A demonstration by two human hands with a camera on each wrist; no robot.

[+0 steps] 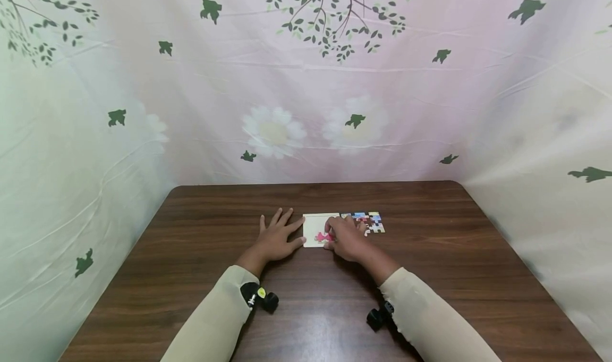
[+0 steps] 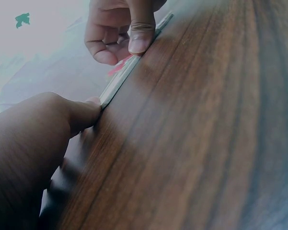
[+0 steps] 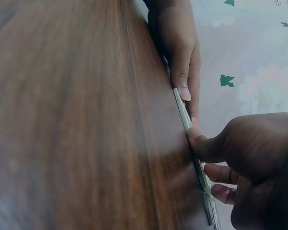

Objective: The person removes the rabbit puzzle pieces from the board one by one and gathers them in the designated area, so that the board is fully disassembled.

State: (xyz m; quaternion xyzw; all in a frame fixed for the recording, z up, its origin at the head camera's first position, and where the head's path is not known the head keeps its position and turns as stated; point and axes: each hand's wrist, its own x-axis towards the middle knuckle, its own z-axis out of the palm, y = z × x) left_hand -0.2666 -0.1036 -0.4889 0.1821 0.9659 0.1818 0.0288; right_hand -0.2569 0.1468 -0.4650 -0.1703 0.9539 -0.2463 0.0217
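Note:
A white puzzle board [image 1: 313, 222] lies flat on the table, with a pink puzzle piece [image 1: 320, 237] showing near its front edge. My left hand [image 1: 276, 241] has its fingers spread on the tabletop, thumb and index fingertip against the board's left edge. Over the board's right part, my right hand [image 1: 348, 240] curls its fingers and pinches at the pink piece between thumb and index finger. In the left wrist view, the right thumb [image 2: 140, 40] comes down at the board's front edge. The right palm hides part of the board and whatever lies beneath it.
Several colourful puzzle pieces [image 1: 375, 222] lie joined in a patch to the right of the board, partly behind the right hand. The dark wooden table [image 1: 215, 208] reaches back to a printed curtain [image 1: 301, 96]. Wrist cameras are strapped on both sleeves.

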